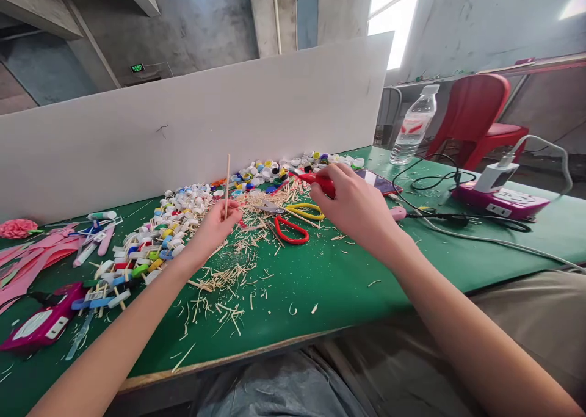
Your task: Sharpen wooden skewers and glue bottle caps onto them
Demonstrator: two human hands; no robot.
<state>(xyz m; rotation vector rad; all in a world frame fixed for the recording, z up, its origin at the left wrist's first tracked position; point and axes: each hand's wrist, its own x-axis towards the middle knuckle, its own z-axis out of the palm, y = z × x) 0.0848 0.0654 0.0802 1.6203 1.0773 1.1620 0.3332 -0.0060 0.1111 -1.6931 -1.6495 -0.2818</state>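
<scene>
My left hand (218, 221) is closed around a thin wooden stick (227, 182), which stands nearly upright between thumb and fingers. Higher up and to the right, my right hand (350, 194) grips a red-handled tool (320, 182) with a narrow metal tip pointing left; its exact kind is unclear. The two hands are apart. Between them on the green table lie red-handled scissors (292, 232) and yellow-handled scissors (304, 211). Wood shavings and stick pieces (229, 276) are scattered under and around my left hand.
Bottle caps (183, 206) pile along the white board (192, 136). Pink ribbons (41, 252) and a magenta power strip (43, 319) lie left. On the right are a phone (378, 182), a water bottle (414, 127), cables and another power strip (499, 203). A red chair (478, 118) stands beyond.
</scene>
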